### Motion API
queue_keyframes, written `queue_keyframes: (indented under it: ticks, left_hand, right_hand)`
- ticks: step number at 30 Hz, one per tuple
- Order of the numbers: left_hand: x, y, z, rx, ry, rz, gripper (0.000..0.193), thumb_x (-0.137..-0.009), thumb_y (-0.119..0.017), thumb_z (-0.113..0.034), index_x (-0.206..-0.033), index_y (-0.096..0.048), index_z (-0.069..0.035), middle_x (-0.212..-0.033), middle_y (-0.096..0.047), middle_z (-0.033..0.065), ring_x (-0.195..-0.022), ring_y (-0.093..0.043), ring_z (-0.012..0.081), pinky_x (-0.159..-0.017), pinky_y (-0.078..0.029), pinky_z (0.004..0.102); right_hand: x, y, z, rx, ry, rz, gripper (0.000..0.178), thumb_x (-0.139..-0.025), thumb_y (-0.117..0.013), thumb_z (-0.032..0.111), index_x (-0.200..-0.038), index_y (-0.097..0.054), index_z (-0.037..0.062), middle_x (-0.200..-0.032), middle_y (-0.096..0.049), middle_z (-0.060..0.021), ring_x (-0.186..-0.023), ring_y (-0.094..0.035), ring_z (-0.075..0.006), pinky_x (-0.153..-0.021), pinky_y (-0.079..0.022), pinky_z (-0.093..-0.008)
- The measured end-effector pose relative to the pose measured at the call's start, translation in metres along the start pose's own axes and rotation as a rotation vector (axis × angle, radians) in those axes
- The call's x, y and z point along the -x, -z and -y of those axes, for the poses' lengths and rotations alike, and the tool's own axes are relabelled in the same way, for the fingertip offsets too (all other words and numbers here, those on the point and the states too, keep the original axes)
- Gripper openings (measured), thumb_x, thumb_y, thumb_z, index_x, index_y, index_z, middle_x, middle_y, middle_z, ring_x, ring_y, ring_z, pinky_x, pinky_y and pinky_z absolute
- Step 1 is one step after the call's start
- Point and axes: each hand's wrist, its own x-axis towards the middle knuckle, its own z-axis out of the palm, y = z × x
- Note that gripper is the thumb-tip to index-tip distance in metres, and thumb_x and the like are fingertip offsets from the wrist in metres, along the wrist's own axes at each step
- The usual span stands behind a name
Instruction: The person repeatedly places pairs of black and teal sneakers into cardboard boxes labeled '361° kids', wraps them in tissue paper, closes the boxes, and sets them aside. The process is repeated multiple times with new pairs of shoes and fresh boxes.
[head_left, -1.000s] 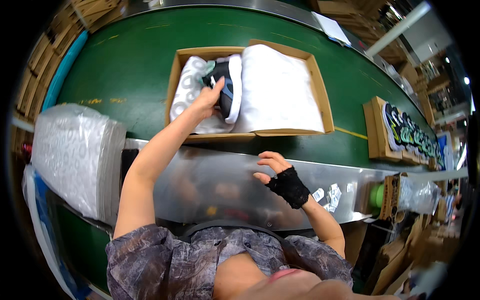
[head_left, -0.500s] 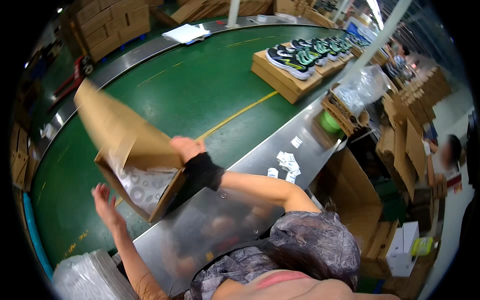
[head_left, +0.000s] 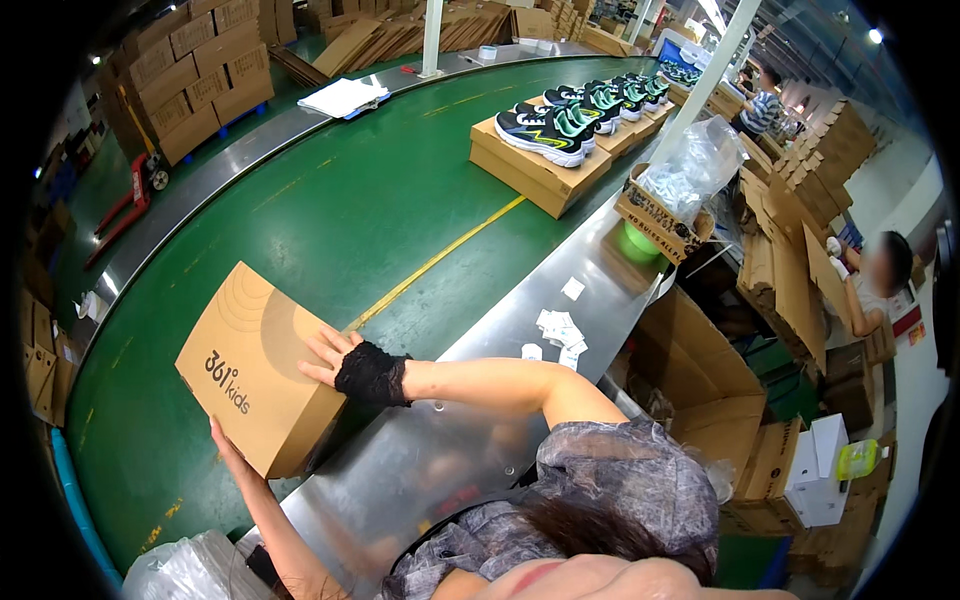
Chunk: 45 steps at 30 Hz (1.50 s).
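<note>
With the box [head_left: 250, 355] as the middle of the dial and twelve at the top, it stands shut on the green belt [head_left: 300, 215], turned askew, its near end close to the metal ledge [head_left: 450, 440]. Its lid is down and bears dark print and faint rings. The right hand [head_left: 328, 358], in a black fingerless glove [head_left: 372, 376], comes in from three o'clock; it is open, with fingers spread and laid over the lid's edge, touching the box without gripping it. The left hand [head_left: 232, 447] is at seven o'clock, open too, fingers stretched out straight along the box's near side and fingertips at its edge; it holds nothing else. A yellow line [head_left: 440, 262] runs along the belt towards two o'clock, where a row of dark shoes [head_left: 545, 135] with green and yellow accents stands on brown boxes [head_left: 540, 178]. Just before three o'clock, white labels [head_left: 560, 330] lie loosely on the ledge. Farther out at two, a clear bag [head_left: 690, 178] sits in a cut-down carton [head_left: 665, 222], beside a green bowl [head_left: 637, 243]. Papers [head_left: 343, 98] rest on the far rim just past twelve, and a red pallet truck [head_left: 132, 195] stands at eleven. Out at three is another person [head_left: 868, 290].
</note>
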Motion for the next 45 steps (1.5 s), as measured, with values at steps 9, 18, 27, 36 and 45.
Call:
queue_keyframes:
  ticks: [9,18,27,36,45]
  left_hand:
    - [0.018,-0.026,-0.01,-0.098,0.208,0.089,0.05,-0.084,-0.044,-0.041,-0.113,-0.049,-0.002,-0.103,-0.058,0.0111,-0.089,-0.058,0.0206,-0.075,-0.048,0.0309]
    - [0.051,-0.091,0.056,-0.141,-0.048,0.077,0.042,-0.087,-0.034,-0.029,-0.106,-0.05,0.006,-0.097,-0.058,0.0164,-0.085,-0.059,0.0216,-0.074,-0.047,0.031]
    - [0.047,-0.06,0.081,-0.191,-0.093,0.148,0.047,-0.089,-0.038,-0.036,-0.117,-0.044,0.001,-0.111,-0.054,0.0131,-0.095,-0.056,0.0216,-0.082,-0.046,0.0326]
    - [0.048,-0.069,0.071,-0.081,0.185,0.147,0.055,-0.082,-0.042,-0.045,-0.118,-0.044,-0.003,-0.111,-0.054,0.0101,-0.1,-0.054,0.0208,-0.084,-0.045,0.0326]
    - [0.089,0.003,-0.029,0.1,0.107,0.119,0.044,-0.087,-0.039,-0.034,-0.118,-0.041,-0.003,-0.117,-0.048,0.0121,-0.1,-0.052,0.0227,-0.082,-0.046,0.0338]
  right_hand:
    - [0.047,0.069,0.023,0.16,0.014,-0.118,0.042,-0.078,-0.046,0.019,-0.12,-0.046,0.0118,-0.123,-0.043,-0.0198,-0.113,-0.039,-0.0427,-0.085,-0.028,-0.0657]
    - [0.089,0.076,0.053,-0.174,0.158,-0.281,0.071,-0.061,-0.069,0.038,-0.119,-0.046,0.0054,-0.125,-0.044,-0.0183,-0.113,-0.044,-0.033,-0.09,-0.032,-0.052]
    - [0.105,0.041,0.046,-0.057,0.272,-0.47,0.052,-0.073,-0.054,0.037,-0.113,-0.051,0.0038,-0.118,-0.051,-0.0119,-0.106,-0.051,-0.022,-0.085,-0.037,-0.0353]
    - [0.135,0.056,0.049,-0.076,-0.069,-0.492,0.057,-0.062,-0.067,0.041,-0.111,-0.054,0.016,-0.125,-0.043,-0.0148,-0.115,-0.042,-0.0298,-0.087,-0.03,-0.0486]
    - [0.278,0.091,-0.083,0.241,-1.084,-0.051,0.077,-0.064,-0.06,0.058,-0.129,-0.041,0.0209,-0.141,-0.014,-0.0197,-0.13,-0.008,-0.0406,-0.092,-0.011,-0.0693]
